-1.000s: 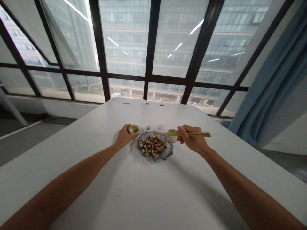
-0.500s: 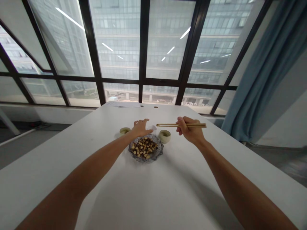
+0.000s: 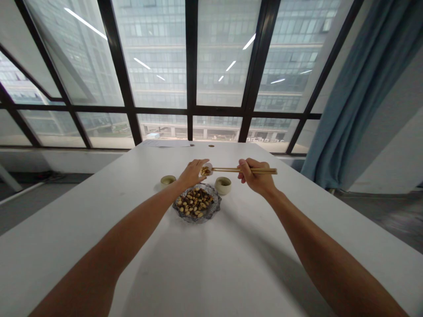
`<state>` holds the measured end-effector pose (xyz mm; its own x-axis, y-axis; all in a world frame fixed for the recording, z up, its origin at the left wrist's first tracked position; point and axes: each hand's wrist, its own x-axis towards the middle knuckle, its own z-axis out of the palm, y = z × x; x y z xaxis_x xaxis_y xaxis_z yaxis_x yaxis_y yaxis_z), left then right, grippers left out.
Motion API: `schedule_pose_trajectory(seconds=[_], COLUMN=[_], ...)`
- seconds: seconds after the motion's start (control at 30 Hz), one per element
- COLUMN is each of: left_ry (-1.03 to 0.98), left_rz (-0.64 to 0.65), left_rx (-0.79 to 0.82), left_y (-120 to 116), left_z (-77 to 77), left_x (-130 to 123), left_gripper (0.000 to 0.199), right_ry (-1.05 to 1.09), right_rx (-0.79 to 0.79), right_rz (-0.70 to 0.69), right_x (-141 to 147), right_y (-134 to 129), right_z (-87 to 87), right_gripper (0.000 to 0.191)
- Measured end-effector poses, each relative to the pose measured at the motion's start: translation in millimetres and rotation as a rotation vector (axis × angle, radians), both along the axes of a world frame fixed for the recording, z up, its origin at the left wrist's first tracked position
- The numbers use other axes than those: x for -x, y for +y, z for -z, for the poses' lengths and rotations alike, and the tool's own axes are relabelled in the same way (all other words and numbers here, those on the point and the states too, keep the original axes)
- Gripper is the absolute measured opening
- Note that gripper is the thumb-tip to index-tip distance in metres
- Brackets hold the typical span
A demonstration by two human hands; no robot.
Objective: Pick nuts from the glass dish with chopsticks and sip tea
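My left hand [image 3: 193, 172] is at a small white cup [image 3: 207, 169] with nuts inside, thumb and fingers around its left side. Wooden chopsticks [image 3: 257, 171] lie level in my right hand [image 3: 256, 176], their tips by the cup's right side. In front of the cup is a scalloped glass bowl [image 3: 216, 210] of mixed nuts and dark bits [image 3: 194, 201]. One pale green cup [image 3: 223, 186] stands right of the bowl, and another [image 3: 168, 180] stands to the left, beside my left wrist.
The white table [image 3: 211, 264] reaches to the windows. Papers [image 3: 161, 143] and two small dark round spots lie at its far edge. A blue curtain [image 3: 346, 110] hangs at the right.
My left hand has closed in around the small cup, which now shows its nuts toward me. The view has shifted slightly, and the chopstick tips are at the cup.
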<state>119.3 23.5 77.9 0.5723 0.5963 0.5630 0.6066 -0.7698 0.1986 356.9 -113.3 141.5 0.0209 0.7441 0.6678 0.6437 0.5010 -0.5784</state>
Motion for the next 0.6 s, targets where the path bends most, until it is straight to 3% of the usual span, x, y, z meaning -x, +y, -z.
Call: schedule_pose_trajectory(seconds=[0.13, 0.3, 0.47, 0.6], left_ry=[-0.035, -0.025, 0.059, 0.103], left_rz=[-0.019, -0.067, -0.190, -0.245], left_rx=[0.040, 0.082, 0.202, 0.327], left_y=[-3, -5, 0, 8], left_z=[0.7, 3.8, 9.5, 8.9], left_x=[-2, -12, -17, -18], left_gripper=[0.076, 0.073, 0.071, 0.066], right_ry=[-0.036, -0.134, 0.016, 0.115], right_rx=[0.016, 0.043, 0.054, 0.160], right_rz=[-0.022, -0.143, -0.062, -0.123], right_x=[1, 4, 5, 9], right_y=[5, 15, 8, -3], right_z=[7.9, 18.0, 8.6, -1.0], right_gripper=[0.063, 0.056, 0.065, 0.071])
